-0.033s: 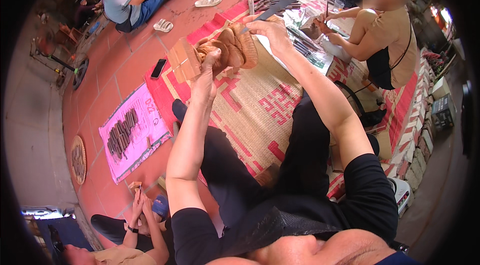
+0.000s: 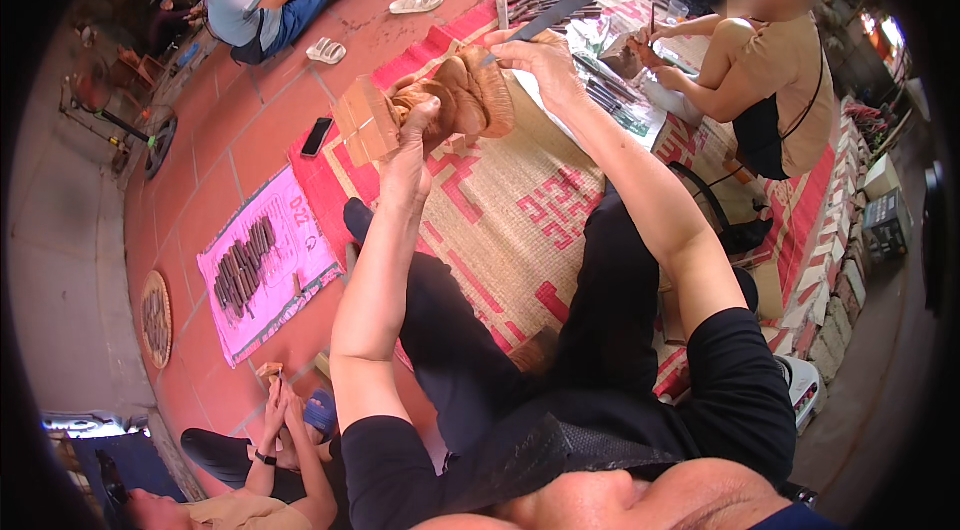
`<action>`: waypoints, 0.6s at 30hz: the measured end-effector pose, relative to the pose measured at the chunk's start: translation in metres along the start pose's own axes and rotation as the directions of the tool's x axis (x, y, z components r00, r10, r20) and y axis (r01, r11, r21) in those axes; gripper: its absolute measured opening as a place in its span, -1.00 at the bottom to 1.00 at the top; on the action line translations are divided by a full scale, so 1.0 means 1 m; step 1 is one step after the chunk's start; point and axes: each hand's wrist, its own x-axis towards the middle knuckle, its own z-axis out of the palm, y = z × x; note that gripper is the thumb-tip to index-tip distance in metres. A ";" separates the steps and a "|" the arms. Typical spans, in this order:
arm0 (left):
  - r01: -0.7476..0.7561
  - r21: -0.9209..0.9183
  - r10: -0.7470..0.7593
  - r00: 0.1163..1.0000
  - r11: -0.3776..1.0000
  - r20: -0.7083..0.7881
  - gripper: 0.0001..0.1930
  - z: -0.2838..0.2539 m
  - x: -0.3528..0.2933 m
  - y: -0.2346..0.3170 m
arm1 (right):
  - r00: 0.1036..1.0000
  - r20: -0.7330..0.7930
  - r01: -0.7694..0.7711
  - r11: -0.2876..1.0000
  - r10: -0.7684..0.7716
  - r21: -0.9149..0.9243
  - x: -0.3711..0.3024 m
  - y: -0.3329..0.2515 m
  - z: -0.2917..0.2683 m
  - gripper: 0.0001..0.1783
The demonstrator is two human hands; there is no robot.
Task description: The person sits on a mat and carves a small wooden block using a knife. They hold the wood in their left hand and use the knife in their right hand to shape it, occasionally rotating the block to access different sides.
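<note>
Brown carved wooden figure with folded, rounded forms and a squared block at one end is held over the red-and-straw woven mat, out beyond the person's knees. Little differs from the earlier frame: the block end has edged slightly to the left, while the right hand and its tool look unmoved. Its long axis runs left to right, the block pointing left and a little nearer, the broad rounded end pointing right and slightly farther off. The left hand grasps it beside the block, thumb on top. The right hand is closed around a long, flat, dark-grey tool, its narrow tip at the carving's right end, its broad end slanting far right. I cannot tell whether the tip is cutting.
</note>
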 end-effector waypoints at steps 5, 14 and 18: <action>0.003 -0.025 -0.003 1.000 1.000 -0.006 -0.56 -0.003 0.002 0.001 | 0.973 0.145 0.215 0.938 -0.180 -0.274 -0.013 0.000 0.026 -0.72; 0.041 -0.037 -0.041 0.999 0.998 -0.015 -0.58 -0.003 0.001 -0.002 | 0.991 0.103 0.104 0.975 -0.085 -0.196 -0.008 -0.003 0.014 -0.76; 0.058 -0.051 -0.058 0.998 0.997 0.003 -0.59 -0.001 0.002 -0.004 | 0.991 0.119 0.081 0.987 -0.064 -0.141 -0.007 -0.001 0.013 -0.74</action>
